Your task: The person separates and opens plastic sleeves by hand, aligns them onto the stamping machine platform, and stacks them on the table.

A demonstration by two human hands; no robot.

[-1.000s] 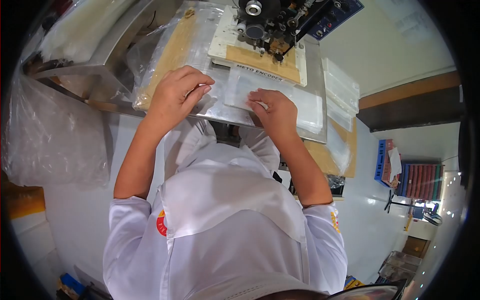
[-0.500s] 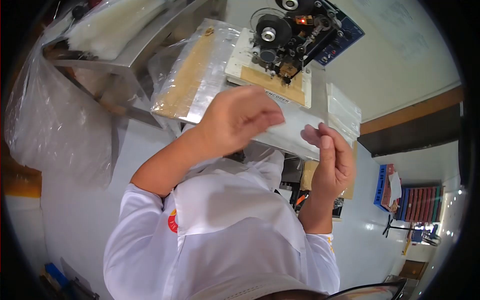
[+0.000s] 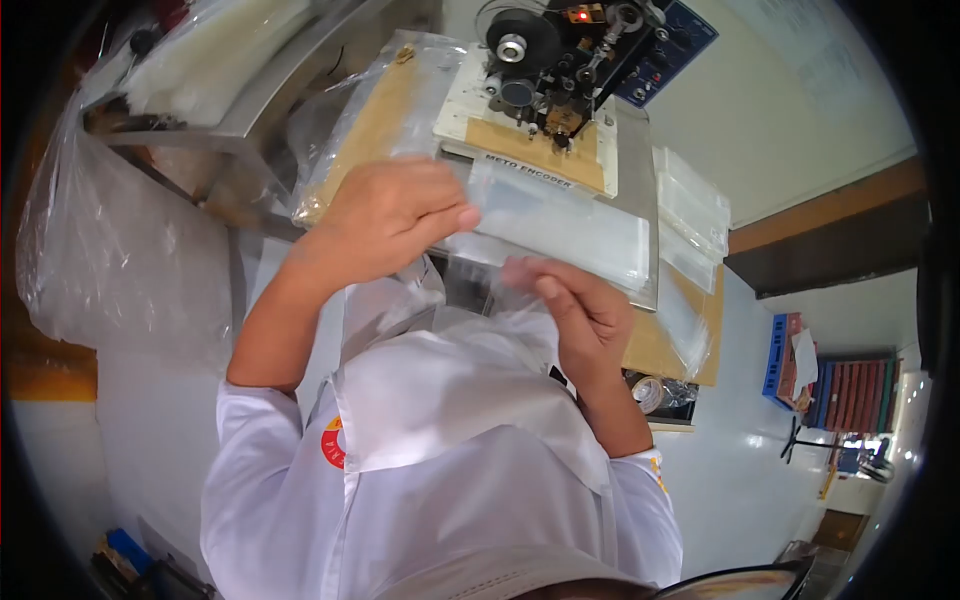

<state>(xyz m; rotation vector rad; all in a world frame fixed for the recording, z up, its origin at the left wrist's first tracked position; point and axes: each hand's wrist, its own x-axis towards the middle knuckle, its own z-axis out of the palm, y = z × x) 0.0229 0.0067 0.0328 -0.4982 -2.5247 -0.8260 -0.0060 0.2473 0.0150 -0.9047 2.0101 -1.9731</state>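
Note:
My left hand [image 3: 395, 220] is raised at the table's front edge, its fingers closed together, left of the clear plastic sleeves [image 3: 580, 235]. Lower and to the right is my right hand [image 3: 585, 310], its thumb and fingers pinched near my apron. Something thin and see-through seems to hang between the two hands, too faint to make out. Behind the sleeves stands a black and white machine [image 3: 530, 165] labelled METO ENCODER, with a red light lit.
A plastic-wrapped brown sheet [image 3: 365, 120] lies left of the machine. More clear packs [image 3: 690, 205] lie at its right, above brown cardboard [image 3: 655, 345]. A metal stand [image 3: 240, 120] with plastic bags is at far left. Crates [image 3: 785, 355] stand at far right.
Both hands first moved right and toward me, then back left. My right hand is now lower than a second ago. The machine's red light has come into view.

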